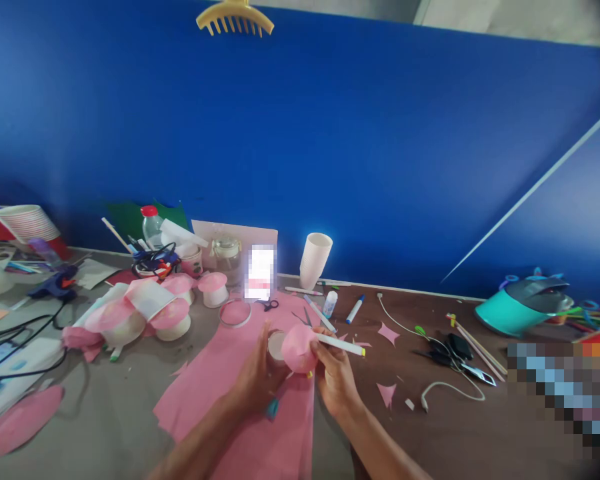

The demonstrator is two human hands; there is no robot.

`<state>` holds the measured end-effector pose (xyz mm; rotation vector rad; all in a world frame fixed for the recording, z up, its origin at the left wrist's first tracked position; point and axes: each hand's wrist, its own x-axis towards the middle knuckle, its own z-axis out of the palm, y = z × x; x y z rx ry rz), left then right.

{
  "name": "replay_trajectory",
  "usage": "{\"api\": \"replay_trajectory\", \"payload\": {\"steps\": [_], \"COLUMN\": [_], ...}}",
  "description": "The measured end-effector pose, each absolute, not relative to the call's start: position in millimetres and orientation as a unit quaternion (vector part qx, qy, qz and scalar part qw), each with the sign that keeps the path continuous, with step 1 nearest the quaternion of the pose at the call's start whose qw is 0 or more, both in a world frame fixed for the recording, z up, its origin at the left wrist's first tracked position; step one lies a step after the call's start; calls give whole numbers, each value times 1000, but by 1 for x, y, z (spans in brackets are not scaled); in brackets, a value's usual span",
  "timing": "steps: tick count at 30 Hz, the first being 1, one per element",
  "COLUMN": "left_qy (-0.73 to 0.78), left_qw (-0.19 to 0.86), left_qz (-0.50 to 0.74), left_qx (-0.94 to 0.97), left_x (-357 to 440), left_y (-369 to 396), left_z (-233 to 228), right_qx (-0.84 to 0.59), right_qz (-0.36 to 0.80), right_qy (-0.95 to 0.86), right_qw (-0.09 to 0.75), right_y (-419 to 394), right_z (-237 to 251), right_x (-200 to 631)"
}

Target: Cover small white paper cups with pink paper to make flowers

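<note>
Over the pink paper sheets [240, 407], a white paper cup [278, 347] with a pink paper cover [299, 349] is held between my hands. My left hand [257, 377] is curled round its left side, fingers partly hidden. The thumb and fingers of my right hand [336, 373] pinch a white marker with a yellow end [347, 345] and touch the cover's right edge. Scissors [307, 317] lie just beyond the cup. A teal object [273, 408], too small to name, shows under my left hand.
Several pink-topped cups [213, 290] sit at left, near a glue gun [55, 283]. A lit phone [260, 273] and stacked white cups [315, 260] stand by the blue partition [300, 133]. Cables, keys [455, 350] and a turquoise container [515, 307] are at right.
</note>
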<state>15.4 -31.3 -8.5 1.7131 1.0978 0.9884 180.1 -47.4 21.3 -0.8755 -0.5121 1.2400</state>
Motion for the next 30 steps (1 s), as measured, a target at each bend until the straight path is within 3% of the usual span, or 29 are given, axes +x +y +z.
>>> {"api": "replay_trajectory", "payload": {"steps": [10, 20, 25, 30], "left_qy": [564, 416, 314, 294], "left_qw": [221, -9, 6, 101], "left_qz": [508, 509, 367, 346], "left_qx": [612, 754, 876, 885], "left_x": [1, -3, 6, 13], "left_y": [-5, -18, -36, -35], "left_z": [0, 5, 27, 26], "right_qx": [-398, -421, -436, -477], "right_qz": [519, 472, 428, 336], "right_qy": [-251, -291, -312, -403], "right_qw": [714, 718, 728, 705], "right_y": [-45, -40, -33, -26], "right_z": [20, -1, -5, -8], "right_x": [183, 183, 188, 189]}}
